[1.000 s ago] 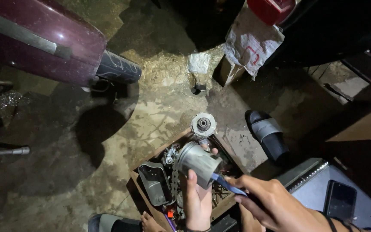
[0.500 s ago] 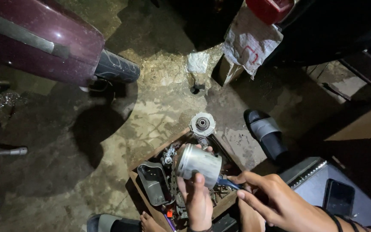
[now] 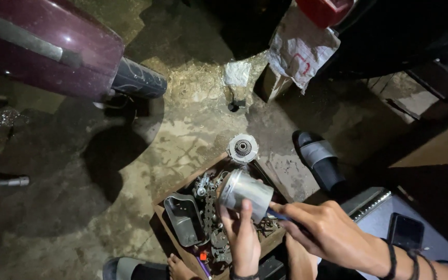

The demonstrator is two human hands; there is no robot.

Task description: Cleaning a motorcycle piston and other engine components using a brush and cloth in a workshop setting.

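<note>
Two hands are working in the single head view, low centre. Left hand (image 3: 242,236) is gripping a shiny metal cylinder (image 3: 246,193), thumb lying up its side, fingers closed around the body. Cylinder is being held tilted, just above an open box of parts (image 3: 180,243) sitting on the concrete floor (image 3: 193,129).

Right hand (image 3: 333,233) is pinching a thin blue-handled tool (image 3: 278,215), fingers clenched on the handle; the tip is pointing at the cylinder's lower end and looks to be touching it, though the exact contact spot is hidden behind the thumb.

Box is holding a chain, sprockets, a grey cast cover (image 3: 182,218) and small loose bits. A round toothed hub (image 3: 242,148) is sitting at the box's far edge.

Surroundings: a dark sandal (image 3: 320,161) is lying right of the box, a maroon vehicle panel (image 3: 42,46) is filling the upper left, a crumpled white sack (image 3: 299,46) is sitting top centre, and a phone (image 3: 405,232) is resting on a grey board at lower right. Bare toes are showing just below the box.

Judgement: the step in hand looks like picking or scraping at the cylinder's end with the tool. Next move is calling for a steady left grip and fine tip control, keeping the cylinder over the box so anything loosened is dropping in.
</note>
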